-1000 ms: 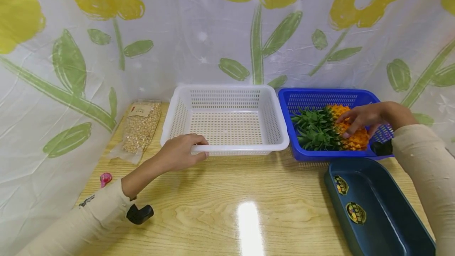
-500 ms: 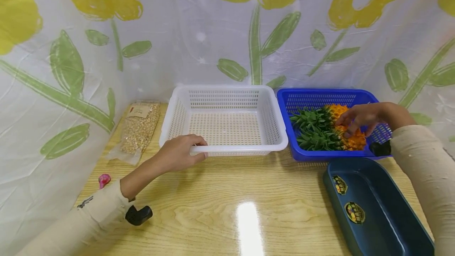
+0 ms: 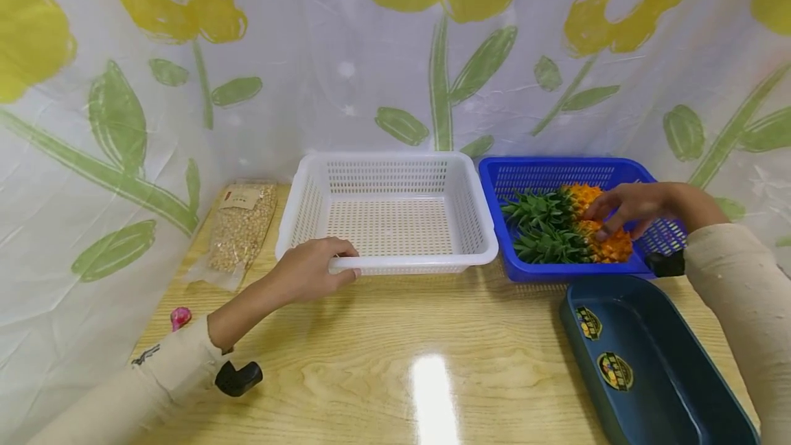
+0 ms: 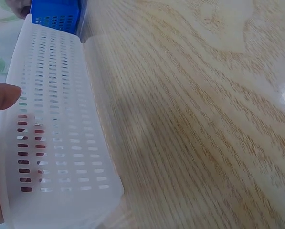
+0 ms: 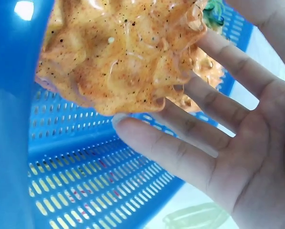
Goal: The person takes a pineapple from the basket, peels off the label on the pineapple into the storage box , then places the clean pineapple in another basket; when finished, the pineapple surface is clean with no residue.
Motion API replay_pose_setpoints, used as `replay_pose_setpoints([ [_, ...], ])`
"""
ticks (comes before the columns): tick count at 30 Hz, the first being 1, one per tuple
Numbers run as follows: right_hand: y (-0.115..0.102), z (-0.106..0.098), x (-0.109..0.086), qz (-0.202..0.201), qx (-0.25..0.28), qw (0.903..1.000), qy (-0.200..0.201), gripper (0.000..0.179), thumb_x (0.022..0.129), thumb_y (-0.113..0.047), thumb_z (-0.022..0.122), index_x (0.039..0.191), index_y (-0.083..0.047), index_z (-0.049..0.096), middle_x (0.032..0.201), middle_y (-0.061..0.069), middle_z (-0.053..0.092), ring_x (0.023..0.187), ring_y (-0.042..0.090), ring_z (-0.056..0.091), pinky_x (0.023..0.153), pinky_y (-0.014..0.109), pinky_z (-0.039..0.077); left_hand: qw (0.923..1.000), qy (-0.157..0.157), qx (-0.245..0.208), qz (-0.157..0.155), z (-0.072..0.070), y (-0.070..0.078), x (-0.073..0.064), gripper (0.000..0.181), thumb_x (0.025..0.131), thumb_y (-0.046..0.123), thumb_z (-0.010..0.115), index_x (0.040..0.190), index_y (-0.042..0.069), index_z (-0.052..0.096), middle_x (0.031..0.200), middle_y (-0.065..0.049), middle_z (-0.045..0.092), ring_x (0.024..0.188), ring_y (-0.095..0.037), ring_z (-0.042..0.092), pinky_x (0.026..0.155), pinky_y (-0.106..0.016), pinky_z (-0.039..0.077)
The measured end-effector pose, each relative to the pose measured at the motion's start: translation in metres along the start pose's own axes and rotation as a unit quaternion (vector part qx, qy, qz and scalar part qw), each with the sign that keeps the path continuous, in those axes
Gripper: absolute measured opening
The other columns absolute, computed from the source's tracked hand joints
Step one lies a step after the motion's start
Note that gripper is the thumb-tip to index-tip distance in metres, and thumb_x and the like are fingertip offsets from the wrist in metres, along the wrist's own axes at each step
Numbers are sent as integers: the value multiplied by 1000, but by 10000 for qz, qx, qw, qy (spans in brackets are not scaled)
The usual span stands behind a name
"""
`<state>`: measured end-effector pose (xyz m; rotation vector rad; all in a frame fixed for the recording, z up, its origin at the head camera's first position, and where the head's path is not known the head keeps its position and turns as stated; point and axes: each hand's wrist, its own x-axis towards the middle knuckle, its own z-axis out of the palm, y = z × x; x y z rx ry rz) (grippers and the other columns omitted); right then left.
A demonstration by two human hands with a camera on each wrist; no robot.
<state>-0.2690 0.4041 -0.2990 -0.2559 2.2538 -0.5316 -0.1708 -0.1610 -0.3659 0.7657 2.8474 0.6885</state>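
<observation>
A white plastic basket (image 3: 389, 225) stands against the curtain. My left hand (image 3: 315, 268) grips its front rim, thumb outside and fingers over the edge; in the left wrist view the fingers partly show through the slots. Two orange pineapples (image 3: 602, 244) with green leafy crowns (image 3: 550, 242) lie side by side in a blue basket (image 3: 525, 270). Over their bodies is my right hand (image 3: 643, 203), fingers spread and only slightly bent. In the right wrist view the fingers (image 5: 195, 155) reach behind the near, knobbly pineapple (image 5: 113, 52), which hides several fingertips; the thumb tip is out of view.
A dark teal tray (image 3: 655, 362) sits at the right front, close to the blue basket. On the left lie a clear bag of pale kernels (image 3: 244, 225) and a small pink object (image 3: 180, 318). A flower-print curtain (image 3: 296, 74) hangs behind the table.
My left hand keeps its hold on the white basket's rim. My right hand has shifted slightly and sits a little lower over the pineapples. The baskets stay in place; the head view moved slightly.
</observation>
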Motion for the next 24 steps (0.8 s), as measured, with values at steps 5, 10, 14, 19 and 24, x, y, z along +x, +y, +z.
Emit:
replay_pose_setpoints([
  [5, 2, 0, -2, -265, -6, 9994, 203, 67, 95, -32, 69, 148, 1, 44, 145, 32, 45, 129, 47, 50, 90, 52, 57, 10000, 12, 16, 73, -2, 1, -3, 28, 95, 38, 67, 112, 16, 71, 115, -3, 72, 105, -25, 68, 85, -46, 55],
  [10, 0, -2, -7, -477, -142, 9965, 669, 67, 96, -31, 68, 146, 5, 42, 144, 34, 47, 125, 46, 55, 92, 55, 56, 9999, 65, 48, 113, -8, 0, -8, 37, 96, 40, 66, 120, 12, 68, 117, -5, 70, 107, -25, 66, 88, -46, 55],
  [14, -4, -3, -12, -720, -365, 9914, 1035, 68, 96, -30, 68, 147, 6, 41, 145, 33, 46, 123, 46, 56, 91, 53, 56, 9997, 199, 13, 104, -15, -2, -12, 46, 97, 41, 66, 130, 11, 64, 125, -8, 66, 115, -28, 63, 93, -50, 53],
  [19, -15, 0, -19, -1033, -600, 9826, 1425, 66, 96, -28, 69, 149, 0, 42, 148, 27, 47, 127, 48, 53, 93, 57, 53, 9988, 461, 54, 135, -22, -4, -17, 51, 96, 42, 66, 138, 14, 59, 138, -11, 59, 127, -34, 55, 100, -57, 48],
  [24, -37, 10, -24, -1444, -640, 9667, 2016, 59, 92, -25, 73, 145, -9, 51, 147, 22, 50, 129, 49, 51, 97, 65, 47, 9961, 714, 235, 470, -27, -3, -21, 55, 95, 47, 66, 141, 18, 56, 141, -10, 55, 130, -37, 52, 102, -61, 45],
])
